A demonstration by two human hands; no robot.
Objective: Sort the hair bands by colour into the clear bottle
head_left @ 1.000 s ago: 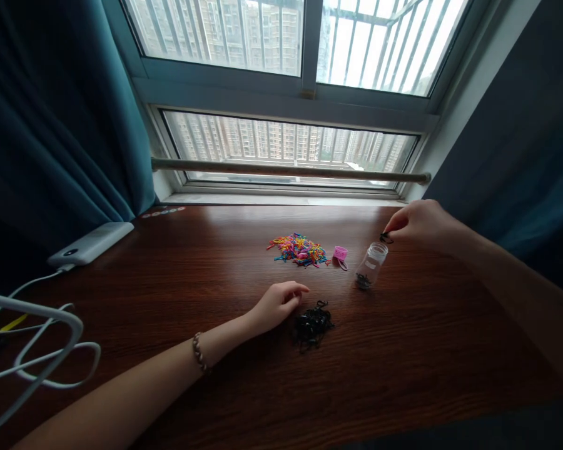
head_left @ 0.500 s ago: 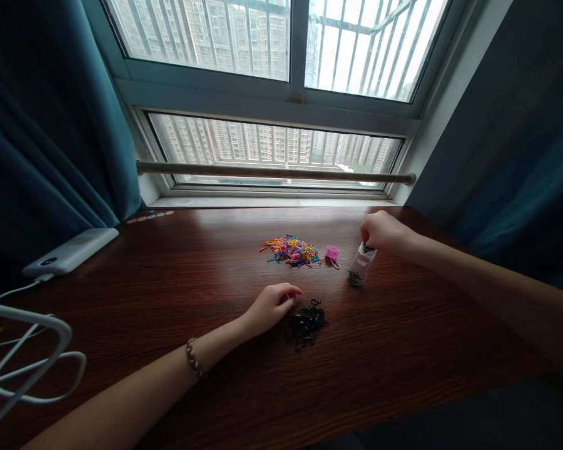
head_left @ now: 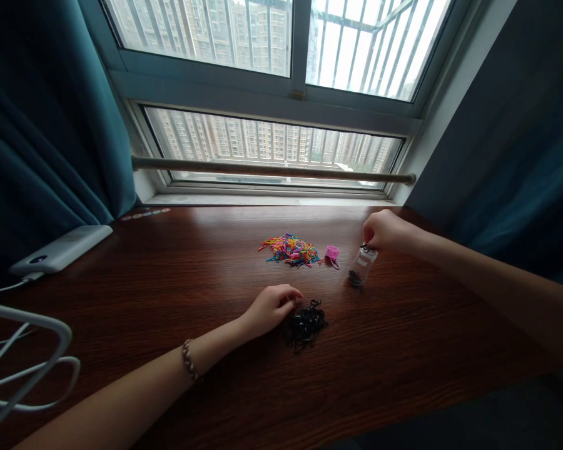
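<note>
My right hand [head_left: 381, 230] is at the mouth of a small clear plastic jar [head_left: 362, 265], its fingers pinched together on black rubber hair ties [head_left: 366, 248] at the rim. A few more black ties lie in the bottom of the jar, which stands on the brown table. Resting on the tabletop, my left hand [head_left: 271, 307] has loosely bent fingers, with a gap by the thumb and nothing visible in them. Its fingertips are at the edge of a pile of black hair ties [head_left: 307, 324]. Whether they touch the pile I cannot tell.
A heap of multicoloured rubber bands [head_left: 291, 250] lies farther back. Beside it is a pink lid with a loop [head_left: 332, 254]. A white power bank [head_left: 63, 250] and looped white cables [head_left: 37, 362] are on the left. The window [head_left: 272, 144] borders the table's far edge.
The view has shifted slightly. My right hand has risen a little from the jar's mouth, showing more of the black ties there. My left hand stays by the black pile.
</note>
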